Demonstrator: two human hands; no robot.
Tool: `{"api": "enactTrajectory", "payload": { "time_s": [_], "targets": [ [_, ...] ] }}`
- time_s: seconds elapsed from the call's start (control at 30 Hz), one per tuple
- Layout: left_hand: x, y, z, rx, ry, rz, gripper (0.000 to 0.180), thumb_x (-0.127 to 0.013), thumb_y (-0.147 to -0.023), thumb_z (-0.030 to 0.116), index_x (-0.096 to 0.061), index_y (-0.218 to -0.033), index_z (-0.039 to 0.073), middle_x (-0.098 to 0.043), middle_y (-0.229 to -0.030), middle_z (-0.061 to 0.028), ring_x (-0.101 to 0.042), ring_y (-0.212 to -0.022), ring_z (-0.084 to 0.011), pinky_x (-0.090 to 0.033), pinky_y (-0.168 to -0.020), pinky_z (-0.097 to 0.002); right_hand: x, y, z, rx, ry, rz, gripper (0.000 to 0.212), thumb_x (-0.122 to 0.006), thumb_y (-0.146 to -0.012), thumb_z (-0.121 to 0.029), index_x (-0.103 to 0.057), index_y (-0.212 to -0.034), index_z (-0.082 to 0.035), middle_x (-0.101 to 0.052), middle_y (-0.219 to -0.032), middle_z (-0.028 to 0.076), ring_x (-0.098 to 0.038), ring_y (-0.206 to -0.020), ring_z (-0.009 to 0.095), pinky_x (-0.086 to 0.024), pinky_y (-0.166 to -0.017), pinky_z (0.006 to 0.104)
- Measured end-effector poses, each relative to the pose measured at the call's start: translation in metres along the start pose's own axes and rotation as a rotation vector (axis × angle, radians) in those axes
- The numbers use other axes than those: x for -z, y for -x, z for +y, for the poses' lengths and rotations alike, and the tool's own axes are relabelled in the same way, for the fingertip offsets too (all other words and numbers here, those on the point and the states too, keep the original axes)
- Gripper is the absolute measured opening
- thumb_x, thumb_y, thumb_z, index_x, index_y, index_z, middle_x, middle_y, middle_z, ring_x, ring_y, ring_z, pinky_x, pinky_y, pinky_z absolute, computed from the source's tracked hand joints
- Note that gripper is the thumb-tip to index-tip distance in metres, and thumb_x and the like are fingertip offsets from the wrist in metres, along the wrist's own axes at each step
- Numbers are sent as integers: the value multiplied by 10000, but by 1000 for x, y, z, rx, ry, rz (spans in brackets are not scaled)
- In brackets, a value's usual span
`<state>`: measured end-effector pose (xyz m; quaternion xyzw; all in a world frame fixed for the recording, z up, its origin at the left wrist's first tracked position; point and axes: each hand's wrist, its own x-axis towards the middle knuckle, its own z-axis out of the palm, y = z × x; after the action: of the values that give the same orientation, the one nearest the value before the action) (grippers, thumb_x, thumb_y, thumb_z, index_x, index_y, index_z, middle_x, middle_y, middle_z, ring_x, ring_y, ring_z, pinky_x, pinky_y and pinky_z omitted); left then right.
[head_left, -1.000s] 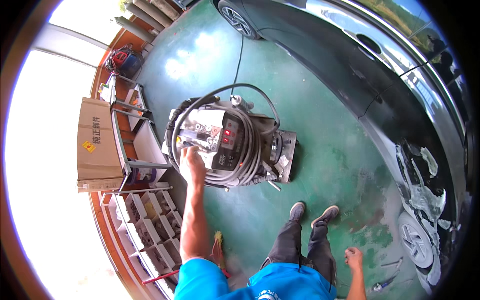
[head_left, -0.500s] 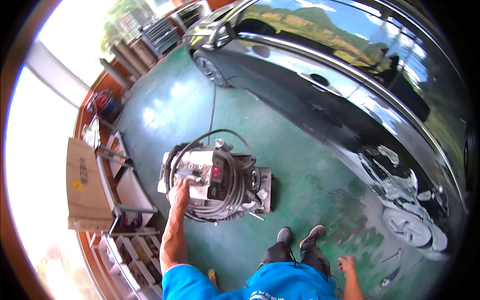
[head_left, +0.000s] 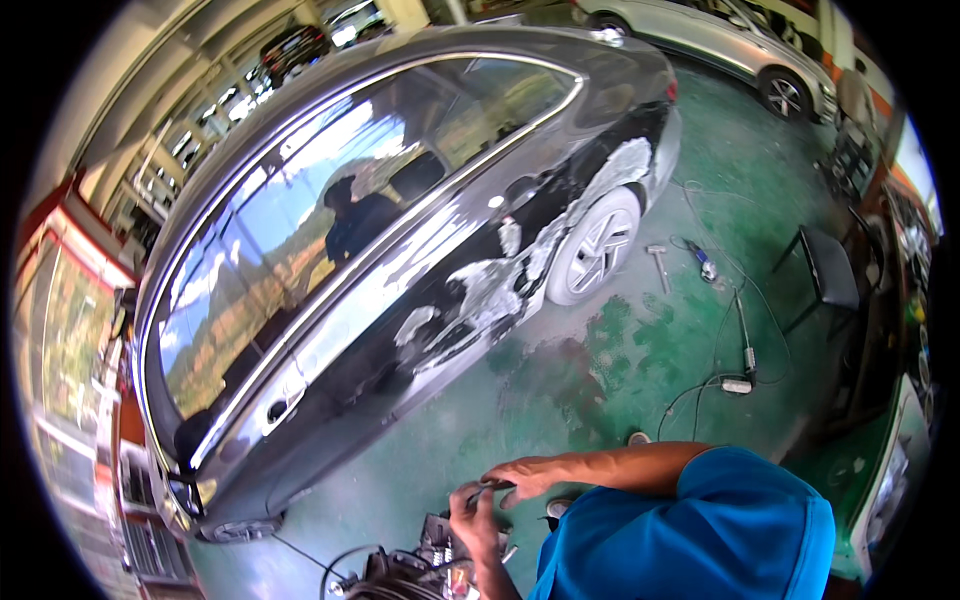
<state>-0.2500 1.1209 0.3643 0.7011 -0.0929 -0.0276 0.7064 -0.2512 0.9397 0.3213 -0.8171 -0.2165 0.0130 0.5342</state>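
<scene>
My left hand [head_left: 472,517] and my right hand [head_left: 518,477] meet in front of my body, above the floor. Their fingers are bent and pressed together around something small and dark that I cannot make out. Just below them, at the lower edge, is a machine [head_left: 400,578] with thick black cables coiled on it; most of it is cut off. Beyond my hands stands a dark car [head_left: 360,350]. Pale filler patches [head_left: 490,290] cover its rear side, ahead of the grey-dusted rear wheel [head_left: 597,245].
A hammer [head_left: 658,268] and a blue power tool [head_left: 704,262] lie on the green floor near the rear wheel. A cord runs to a white power strip [head_left: 738,385]. A black stool [head_left: 828,268] stands at the right. Behind is a silver car [head_left: 700,42].
My view has swung right, from the machine toward the car's rear. My left hand has come off the machine's top, and my right hand has come up to meet it.
</scene>
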Motion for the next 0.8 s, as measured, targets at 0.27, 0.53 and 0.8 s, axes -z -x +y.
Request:
{"api": "enactTrajectory", "payload": {
  "time_s": [0.27,0.53,0.8],
  "targets": [
    [-160,-73,5,286,109,65,633,-454,-1023,458,-446,-1430,-27,-562,-1349,-182,-499,-1288,-287,-320,-1124,-479,164,94,-11,-366,39,768,303,-627,-954,-343,-618,-1011,-46,-658,-841,196,-652,-798,398,-499,-693,450],
    [-419,-40,43,810,759,-719,673,-365,-1053,521,-373,-1493,11,-466,-1478,-200,-445,-1355,-299,-305,-1130,-390,311,205,170,-764,11,1564,294,-670,-906,-364,-696,-1018,-93,-716,-919,167,-672,-811,329,-522,-731,394],
    [-281,-132,-205,845,-467,-156,471,-507,-1008,461,-611,-1143,21,-630,-933,-98,-644,-812,-201,-527,-642,-311,315,483,216,-1672,-121,1089,363,-577,-861,-250,-688,-1165,-85,-676,-1194,197,-637,-1128,387,-511,-960,481]
  ]
}}
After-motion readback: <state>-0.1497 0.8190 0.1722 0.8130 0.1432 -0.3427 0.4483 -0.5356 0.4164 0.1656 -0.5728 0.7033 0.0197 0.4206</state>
